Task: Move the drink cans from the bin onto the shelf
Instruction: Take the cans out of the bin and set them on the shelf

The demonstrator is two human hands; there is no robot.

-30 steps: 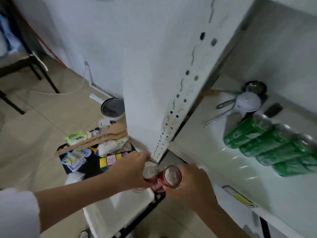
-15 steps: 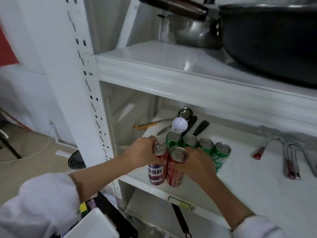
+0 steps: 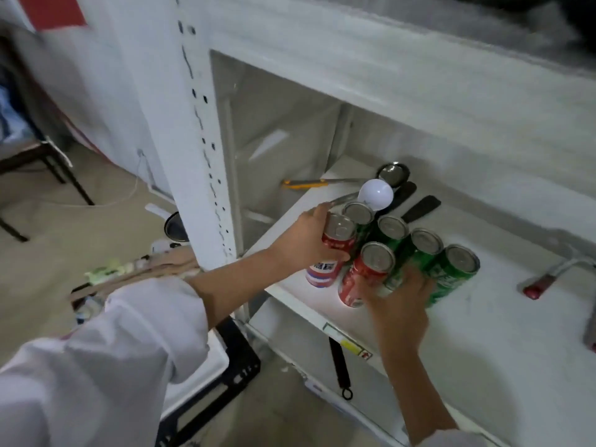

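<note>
Shelf (image 3: 483,333): both hands (image 3: 300,243) grip 2 red cans (image 3: 367,272) (upright).

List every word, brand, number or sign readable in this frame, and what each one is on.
None can be read.
Red can in the right hand: white script, too blurred.
Red, white and blue can in the left hand: label print, too blurred.
Green cans: white lettering, too blurred.
Yellow sticker on the shelf edge: too small.
</note>
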